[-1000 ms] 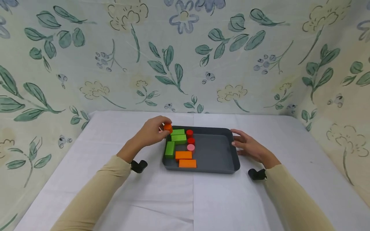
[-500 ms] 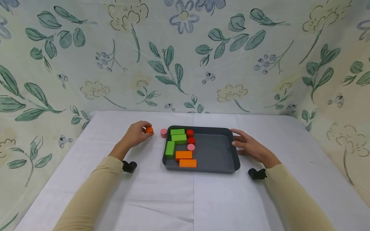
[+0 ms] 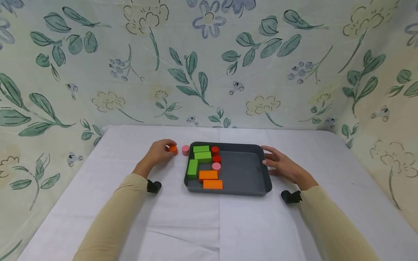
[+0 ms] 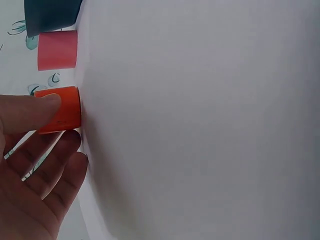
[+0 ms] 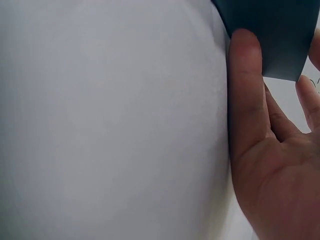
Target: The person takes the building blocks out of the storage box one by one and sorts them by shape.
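Orange cylinder (image 3: 174, 150), one, upright, pinched between thumb and fingers of the left hand (image 3: 159, 152), left of the tray; whether its base touches the white cloth (image 3: 183, 217), cannot tell. One loose pink cylinder (image 3: 185, 150) stands between it and the grey tray (image 3: 245, 170). Inside, left half: three green blocks (image 3: 203, 157), two orange blocks (image 3: 213, 184), two red cylinders (image 3: 216, 159), one more pink cylinder (image 3: 216, 166). Right hand (image 3: 281, 166): fingers spread, touching the tray's right end.
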Tool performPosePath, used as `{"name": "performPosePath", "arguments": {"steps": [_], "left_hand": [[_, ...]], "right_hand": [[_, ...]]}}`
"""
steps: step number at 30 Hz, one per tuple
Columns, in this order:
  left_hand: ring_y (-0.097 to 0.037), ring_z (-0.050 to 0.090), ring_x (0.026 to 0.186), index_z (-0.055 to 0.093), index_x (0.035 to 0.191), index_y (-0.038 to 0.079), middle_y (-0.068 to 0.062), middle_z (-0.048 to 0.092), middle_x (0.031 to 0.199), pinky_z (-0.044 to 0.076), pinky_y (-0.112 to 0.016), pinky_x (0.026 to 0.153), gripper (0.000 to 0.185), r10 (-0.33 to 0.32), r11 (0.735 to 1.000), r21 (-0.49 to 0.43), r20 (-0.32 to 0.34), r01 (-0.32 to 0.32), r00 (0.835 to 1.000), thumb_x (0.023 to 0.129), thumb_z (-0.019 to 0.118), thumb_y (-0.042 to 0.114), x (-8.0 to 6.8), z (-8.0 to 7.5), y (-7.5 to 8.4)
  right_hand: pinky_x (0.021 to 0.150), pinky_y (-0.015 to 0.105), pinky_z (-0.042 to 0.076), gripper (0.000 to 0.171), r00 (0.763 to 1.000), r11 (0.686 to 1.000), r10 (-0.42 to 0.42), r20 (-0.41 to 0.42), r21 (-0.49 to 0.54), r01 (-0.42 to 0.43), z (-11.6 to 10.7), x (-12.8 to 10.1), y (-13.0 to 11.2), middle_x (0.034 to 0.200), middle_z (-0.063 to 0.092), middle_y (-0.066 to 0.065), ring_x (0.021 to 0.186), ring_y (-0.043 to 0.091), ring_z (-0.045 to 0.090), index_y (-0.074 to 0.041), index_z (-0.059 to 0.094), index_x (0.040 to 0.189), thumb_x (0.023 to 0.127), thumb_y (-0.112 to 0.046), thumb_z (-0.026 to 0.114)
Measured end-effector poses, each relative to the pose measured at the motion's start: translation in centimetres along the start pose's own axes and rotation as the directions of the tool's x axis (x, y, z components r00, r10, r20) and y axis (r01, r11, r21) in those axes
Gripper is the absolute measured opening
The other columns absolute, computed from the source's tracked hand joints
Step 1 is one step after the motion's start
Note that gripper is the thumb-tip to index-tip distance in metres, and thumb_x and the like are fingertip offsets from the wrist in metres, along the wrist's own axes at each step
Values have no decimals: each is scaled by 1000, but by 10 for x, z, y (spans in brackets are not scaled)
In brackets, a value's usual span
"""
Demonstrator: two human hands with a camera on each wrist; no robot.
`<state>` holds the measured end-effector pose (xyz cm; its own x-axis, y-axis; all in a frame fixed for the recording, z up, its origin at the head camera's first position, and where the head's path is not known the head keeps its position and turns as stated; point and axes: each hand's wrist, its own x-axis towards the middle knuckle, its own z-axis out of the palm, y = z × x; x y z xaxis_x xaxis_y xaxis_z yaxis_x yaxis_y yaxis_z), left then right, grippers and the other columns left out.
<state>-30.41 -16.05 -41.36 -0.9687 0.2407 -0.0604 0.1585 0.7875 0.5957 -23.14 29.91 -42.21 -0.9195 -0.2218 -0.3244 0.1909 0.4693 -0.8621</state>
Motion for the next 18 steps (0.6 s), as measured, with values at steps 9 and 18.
{"name": "performPosePath", "arguments": {"steps": [9, 18], "left_hand": [[-31, 57, 107, 62, 130, 7, -17, 62, 130, 51, -43, 100, 40, 13, 1000, -9, 0, -13, 1000, 90, 64, 8, 1, 4, 7], [-31, 58, 107, 62, 130, 7, -16, 62, 130, 51, -43, 99, 40, 8, 1000, 15, 21, -8, 1000, 90, 62, 8, 3, 5, 8]], "right_hand": [[113, 60, 38, 76, 999, 1000, 20, -31, 12, -20, 3, 3, -4, 166, 10, 22, 148, 47, 27, -29, 11, 160, 100, -26, 57], [115, 62, 34, 74, 998, 999, -9, -64, 53, 12, 4, 0, -8, 165, 16, 21, 147, 45, 28, -20, 18, 159, 96, -10, 55]]}}
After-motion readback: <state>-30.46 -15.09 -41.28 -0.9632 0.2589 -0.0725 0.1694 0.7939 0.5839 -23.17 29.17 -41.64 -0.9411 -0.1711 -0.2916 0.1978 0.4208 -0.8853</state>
